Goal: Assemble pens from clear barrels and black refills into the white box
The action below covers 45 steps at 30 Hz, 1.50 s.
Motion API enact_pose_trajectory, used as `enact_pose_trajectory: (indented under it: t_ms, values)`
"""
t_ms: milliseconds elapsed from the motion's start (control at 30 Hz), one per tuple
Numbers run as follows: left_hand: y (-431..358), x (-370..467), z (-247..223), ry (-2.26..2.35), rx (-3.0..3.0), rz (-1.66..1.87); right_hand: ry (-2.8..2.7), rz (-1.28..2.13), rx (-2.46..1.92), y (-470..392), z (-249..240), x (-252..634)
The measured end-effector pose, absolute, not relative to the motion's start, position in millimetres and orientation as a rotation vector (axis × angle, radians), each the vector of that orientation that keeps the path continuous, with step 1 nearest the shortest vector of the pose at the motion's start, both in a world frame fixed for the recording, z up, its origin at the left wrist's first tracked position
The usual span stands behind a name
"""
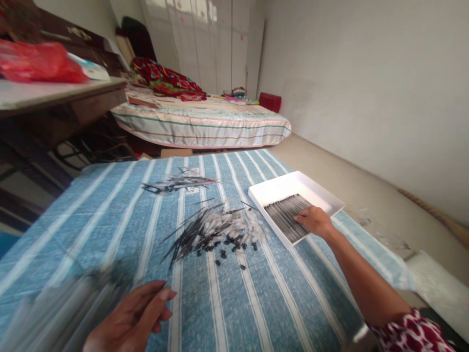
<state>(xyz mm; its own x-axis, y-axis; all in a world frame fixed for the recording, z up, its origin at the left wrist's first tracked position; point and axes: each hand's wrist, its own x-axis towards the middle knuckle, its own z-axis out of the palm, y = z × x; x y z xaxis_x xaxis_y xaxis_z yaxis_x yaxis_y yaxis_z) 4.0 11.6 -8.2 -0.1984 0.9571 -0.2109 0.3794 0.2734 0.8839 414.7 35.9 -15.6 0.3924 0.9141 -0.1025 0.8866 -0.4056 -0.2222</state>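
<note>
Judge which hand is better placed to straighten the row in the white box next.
Probably right: the right hand reaches into the white box, at its dark sticks; the left hand is well away from it.

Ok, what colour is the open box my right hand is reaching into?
The box is white, best seen in the head view.

The left hand (134,313) pinches, fingers (158,284) curled; the right hand (315,221) angles downward, forearm (366,276) outstretched; the 2 are well apart.

soft, even light | glare on wardrobe doors (205,54) | faint shadows | lower-left bundle (69,313) blurred | edges stretched, smeared
</note>
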Motion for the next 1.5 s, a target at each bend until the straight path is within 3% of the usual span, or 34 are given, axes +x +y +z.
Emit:
enact_pose_trajectory:
  t_ms: [1133,1500]
  values:
    - [6.7,2.6,2.5,1.805,1.398,0.806,-1.667,0.371,-2.391,31.8,-18.3,417.9]
    - [1.3,-11.6,7.0,1.799,1.338,1.166,-1.682,0.355,-2.385,21.1,-17.5,420.1]
